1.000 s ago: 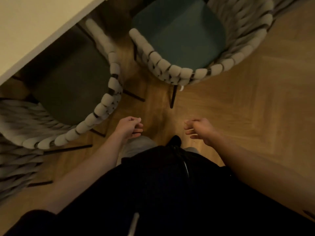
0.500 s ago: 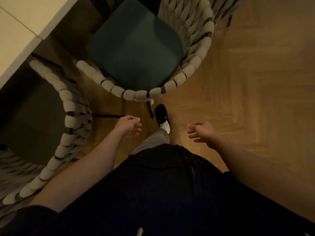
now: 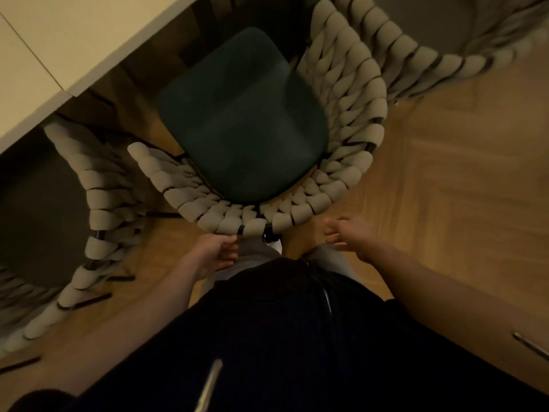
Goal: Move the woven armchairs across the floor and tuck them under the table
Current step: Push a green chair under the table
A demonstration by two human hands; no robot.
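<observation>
Three woven armchairs in view: middle armchair (image 3: 243,120) with green seat facing the table (image 3: 59,49), left armchair (image 3: 98,209) partly under it, right armchair (image 3: 445,63) beside. Left hand (image 3: 212,254) and right hand (image 3: 350,237) loosely curled, holding nothing, just behind the middle backrest.

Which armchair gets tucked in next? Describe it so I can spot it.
Start at the white table top left. The woven armchair directly ahead, just beyond both hands, is the one. Unlike its neighbours, its dark green seat is fully exposed.
</observation>
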